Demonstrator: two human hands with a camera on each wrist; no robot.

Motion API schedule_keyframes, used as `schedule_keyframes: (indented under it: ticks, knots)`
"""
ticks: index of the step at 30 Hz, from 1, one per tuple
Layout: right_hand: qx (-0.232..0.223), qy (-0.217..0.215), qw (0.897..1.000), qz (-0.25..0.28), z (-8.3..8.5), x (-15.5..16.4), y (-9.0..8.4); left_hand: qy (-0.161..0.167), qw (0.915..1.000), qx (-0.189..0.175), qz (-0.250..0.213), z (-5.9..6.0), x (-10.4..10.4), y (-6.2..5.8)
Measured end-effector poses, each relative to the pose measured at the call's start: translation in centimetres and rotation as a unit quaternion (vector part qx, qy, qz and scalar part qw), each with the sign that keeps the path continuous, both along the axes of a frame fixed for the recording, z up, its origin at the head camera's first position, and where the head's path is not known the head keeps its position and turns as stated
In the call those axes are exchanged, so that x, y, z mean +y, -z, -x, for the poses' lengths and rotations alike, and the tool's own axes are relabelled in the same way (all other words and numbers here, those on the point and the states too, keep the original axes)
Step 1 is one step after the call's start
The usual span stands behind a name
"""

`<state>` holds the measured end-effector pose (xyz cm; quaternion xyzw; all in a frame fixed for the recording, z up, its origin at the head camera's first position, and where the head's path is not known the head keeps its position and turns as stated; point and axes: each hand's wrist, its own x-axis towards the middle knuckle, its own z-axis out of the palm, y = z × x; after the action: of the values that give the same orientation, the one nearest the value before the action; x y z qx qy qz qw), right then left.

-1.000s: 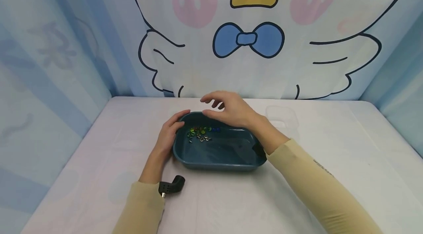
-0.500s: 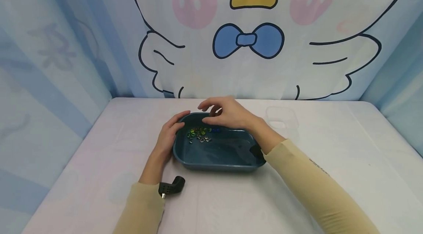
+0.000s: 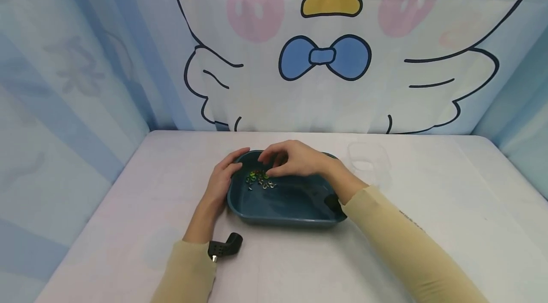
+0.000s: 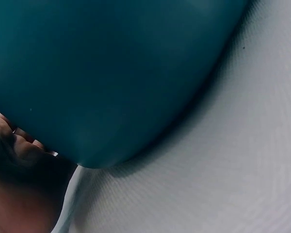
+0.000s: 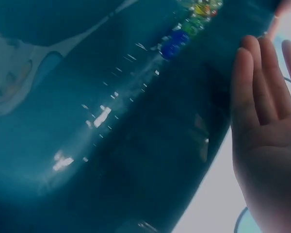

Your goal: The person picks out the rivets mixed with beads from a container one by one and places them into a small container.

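My left hand (image 3: 219,182) grips the left end of a dark teal tray (image 3: 291,221), its thumb at the rim and fingers along the outer side. In the left wrist view the tray wall (image 4: 106,87) hides most of that hand. Coloured glass beads (image 3: 252,176) lie in the tray's far left part, with small shiny metal-looking pieces (image 3: 266,184) beside them. Over the beads hovers my right hand (image 3: 297,158), fingers loosely bent, thumb apart from them; nothing shows between them. Blue beads (image 5: 173,44) appear in the right wrist view, hidden by that hand in the head view.
A clear plastic container (image 3: 369,159) stands on the white-covered table (image 3: 428,208), behind and right of the tray. A black wrist device (image 3: 227,246) sits at the left cuff. Printed curtains (image 3: 325,98) enclose the back and sides.
My right hand has come down and nearer, from above the far rim to over the beads, and now covers the blue ones. The left hand keeps its hold. The head view has tilted up slightly.
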<state>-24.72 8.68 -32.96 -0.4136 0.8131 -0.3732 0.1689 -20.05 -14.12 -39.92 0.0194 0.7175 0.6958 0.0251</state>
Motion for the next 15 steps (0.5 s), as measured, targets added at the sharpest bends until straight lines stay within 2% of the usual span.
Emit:
schedule_keyframes:
  ticks: [5,15]
  knots:
    - [-0.003,-0.012,1.0,-0.018,0.14,-0.1,0.67,0.002,1.0,-0.003,-0.002,-0.2,0.02,0.17]
    - [-0.005,-0.009,0.999,-0.053,0.8,0.19,1.0,0.001,0.9999,-0.003,-0.013,-0.05,0.04,0.0]
